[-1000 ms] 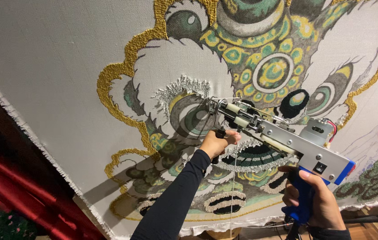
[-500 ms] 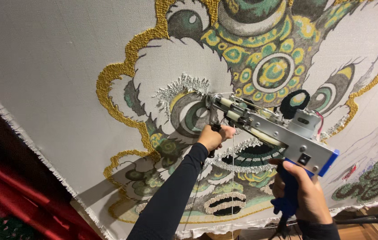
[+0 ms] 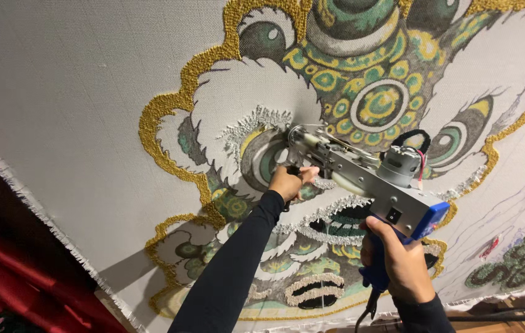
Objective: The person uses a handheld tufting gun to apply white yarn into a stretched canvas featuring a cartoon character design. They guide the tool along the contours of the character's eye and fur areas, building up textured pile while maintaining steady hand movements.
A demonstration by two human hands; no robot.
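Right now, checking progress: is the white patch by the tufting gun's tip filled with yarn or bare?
Mostly bare: the white patch shows flat cloth, with pale loops only along its lower edge near the tufting gun.

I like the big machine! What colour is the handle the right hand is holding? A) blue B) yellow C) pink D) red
A: the right hand wraps a blue handle at the back of the grey metal tufting gun.
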